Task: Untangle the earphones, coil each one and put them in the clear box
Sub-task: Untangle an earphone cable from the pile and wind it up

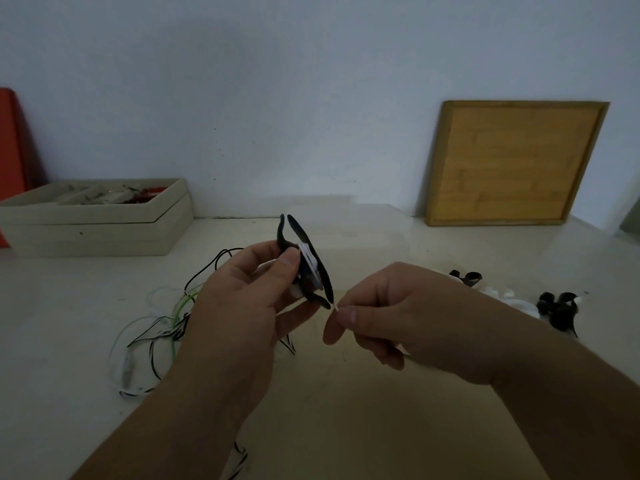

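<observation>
My left hand (249, 289) grips a small bundle of earphone parts (308, 265): black ear hooks and white pieces, held up over the table. My right hand (384, 313) pinches a thin white tip (336, 307) at the lower end of that bundle between thumb and forefinger. A tangle of black, white and green earphone cables (162, 327) lies on the table to the left, partly hidden behind my left wrist. More black and white earphones (557, 306) lie at the right. The clear box (346, 216) is only faintly visible behind my hands.
A beige tray (104, 233) with small items stands at the back left, next to a red object (10, 150). A wooden board (512, 164) leans against the wall at the back right. The pale table (346, 410) stretches toward me.
</observation>
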The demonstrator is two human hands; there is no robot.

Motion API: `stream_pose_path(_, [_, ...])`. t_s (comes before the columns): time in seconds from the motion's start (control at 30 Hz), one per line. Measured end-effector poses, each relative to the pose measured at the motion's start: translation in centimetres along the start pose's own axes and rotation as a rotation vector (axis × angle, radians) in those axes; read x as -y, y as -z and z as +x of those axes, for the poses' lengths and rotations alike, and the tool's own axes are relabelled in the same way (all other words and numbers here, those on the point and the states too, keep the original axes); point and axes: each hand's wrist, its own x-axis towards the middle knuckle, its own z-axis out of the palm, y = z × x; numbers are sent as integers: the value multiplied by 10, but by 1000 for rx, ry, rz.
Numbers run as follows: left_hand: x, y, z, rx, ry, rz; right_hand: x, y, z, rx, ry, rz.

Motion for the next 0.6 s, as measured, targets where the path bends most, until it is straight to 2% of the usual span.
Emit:
stream_pose_path(0.2, [-1,2,1,27,90,-107,1,-5,1,27,-15,-35])
stream_pose_path(0.47, [0,2,3,62,137,-156,4,-6,2,-38,-104,-198])
stream_pose_path(0.6, [1,1,2,70,143,-148,5,-7,1,-6,-93,-211])
